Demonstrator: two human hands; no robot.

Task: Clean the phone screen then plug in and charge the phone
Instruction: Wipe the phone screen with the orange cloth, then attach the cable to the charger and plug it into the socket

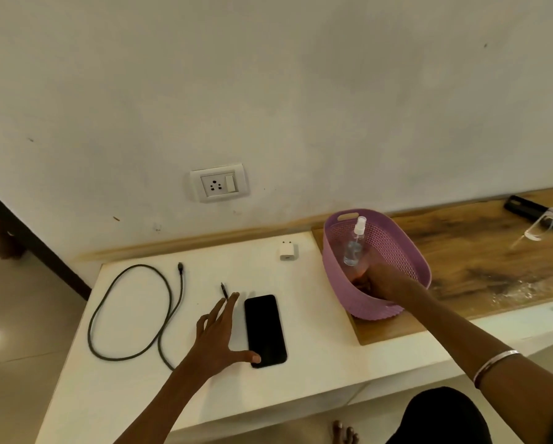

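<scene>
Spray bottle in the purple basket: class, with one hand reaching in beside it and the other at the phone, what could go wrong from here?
1. The right hand digs into the purple basket beside the upright spray bottle; it might tip it.
2. The left hand has only its thumb on the phone, which could slide.
3. The cable lies loose near that hand and may snag.

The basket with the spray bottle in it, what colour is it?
Lilac purple, with a perforated mesh pattern on the basket walls; the head view shows it.

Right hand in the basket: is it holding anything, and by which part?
The right hand grips the spray bottle at its base, inside the purple basket. The exact finger placement is hidden.
</scene>
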